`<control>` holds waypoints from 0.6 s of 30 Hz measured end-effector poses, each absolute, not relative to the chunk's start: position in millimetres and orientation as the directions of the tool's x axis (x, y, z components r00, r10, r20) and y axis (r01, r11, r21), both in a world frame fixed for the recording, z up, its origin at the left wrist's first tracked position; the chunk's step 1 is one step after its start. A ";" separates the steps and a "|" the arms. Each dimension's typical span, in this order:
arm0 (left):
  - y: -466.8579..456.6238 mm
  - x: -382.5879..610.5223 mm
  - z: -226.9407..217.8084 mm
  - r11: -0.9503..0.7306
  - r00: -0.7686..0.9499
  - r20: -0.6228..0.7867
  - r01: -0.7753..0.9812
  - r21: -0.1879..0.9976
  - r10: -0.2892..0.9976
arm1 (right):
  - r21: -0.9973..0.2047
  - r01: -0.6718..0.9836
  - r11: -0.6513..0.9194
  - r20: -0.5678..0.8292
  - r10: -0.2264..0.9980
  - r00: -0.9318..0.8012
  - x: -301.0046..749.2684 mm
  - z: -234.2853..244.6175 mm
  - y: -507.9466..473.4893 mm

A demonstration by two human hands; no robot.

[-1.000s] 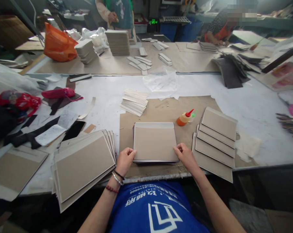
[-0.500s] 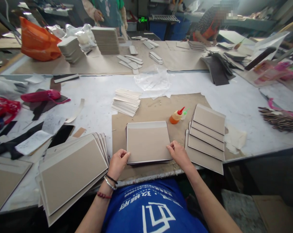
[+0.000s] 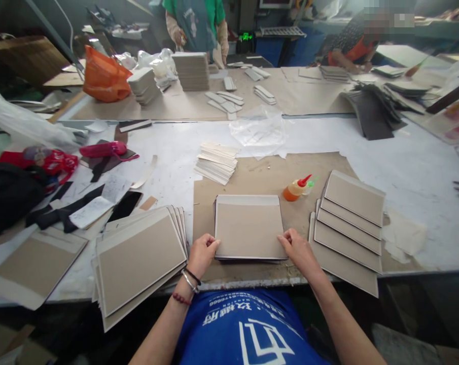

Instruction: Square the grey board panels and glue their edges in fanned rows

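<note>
A beige board panel (image 3: 249, 228) with a pale strip along its far edge lies on top of a stack of similar panels in front of me. My left hand (image 3: 203, 252) pinches the panel's left edge near the front corner. At the opposite edge, my right hand (image 3: 295, 248) pinches it between thumb and fingers. Beyond the panel stand a glue bottle (image 3: 293, 190) with orange liquid and a red tip, and a bundle of pale strips (image 3: 216, 163). Fanned panels lie to the left (image 3: 141, 261), and a stepped row of panels (image 3: 349, 228) lies to the right.
Across the table are an orange bag (image 3: 105, 76), a tall stack of boards (image 3: 191, 71) and dark sheets (image 3: 374, 111). Two people work there. A clear plastic bag (image 3: 257, 131) lies mid-table. On the left are a notebook (image 3: 91, 212) and a dark phone (image 3: 125, 205).
The view has swung to the left, so everything appears farther right. Both hands keep their pinch at the panel's side edges, and the panel stays on the stack.
</note>
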State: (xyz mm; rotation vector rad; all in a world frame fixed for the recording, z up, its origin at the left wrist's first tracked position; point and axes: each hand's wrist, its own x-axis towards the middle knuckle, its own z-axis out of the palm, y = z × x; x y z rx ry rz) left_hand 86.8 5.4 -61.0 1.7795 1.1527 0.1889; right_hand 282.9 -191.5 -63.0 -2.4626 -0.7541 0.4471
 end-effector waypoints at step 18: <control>6.8 85.4 -56.1 -0.058 0.556 -0.384 0.618 0.784 0.737 | -0.443 0.450 -0.775 -0.215 0.579 0.787 278.5 -50.9 -185.3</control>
